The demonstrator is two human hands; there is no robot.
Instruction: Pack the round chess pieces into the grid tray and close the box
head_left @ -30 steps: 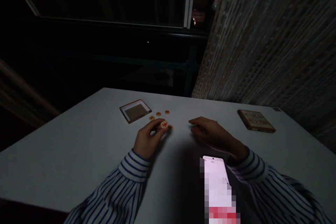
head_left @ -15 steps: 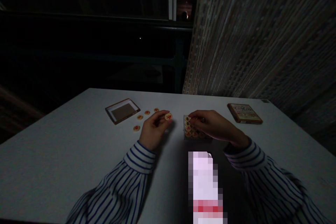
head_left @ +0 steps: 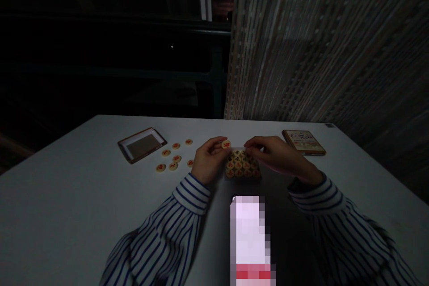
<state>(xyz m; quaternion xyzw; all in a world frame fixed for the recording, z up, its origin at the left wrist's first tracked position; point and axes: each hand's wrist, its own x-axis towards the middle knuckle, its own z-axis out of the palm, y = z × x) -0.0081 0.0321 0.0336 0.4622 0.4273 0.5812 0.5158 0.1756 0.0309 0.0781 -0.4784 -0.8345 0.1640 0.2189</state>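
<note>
Between the thumb and fingers of my left hand (head_left: pixel 208 161) is a round xiangqi piece (head_left: pixel 226 144) with a red character, raised by the far left corner of a clear box (head_left: pixel 241 179). Rows of xiangqi pieces (head_left: pixel 238 166), some marked red and some black, fill much of that box. My right hand (head_left: pixel 279 155) is at the box's far right side, thumb and fingertips pinched together; whatever they grip is too small to make out. Several loose red-marked pieces (head_left: pixel 176 159) lie on the table left of my left hand, one partly covered by it.
An open shallow tray or lid (head_left: pixel 126 153) with a brown rim lies at the left of the white table (head_left: pixel 73 196). A flat printed box (head_left: pixel 306 141) is at the right. Near me is a lit, blurred-out screen (head_left: pixel 251 232). String curtains (head_left: pixel 284 53) hang behind.
More loose pieces show on the left. My left hand, with a piece in it, is closer to the box. The right hand has drawn back from over the pieces, uncovering the rows.
</note>
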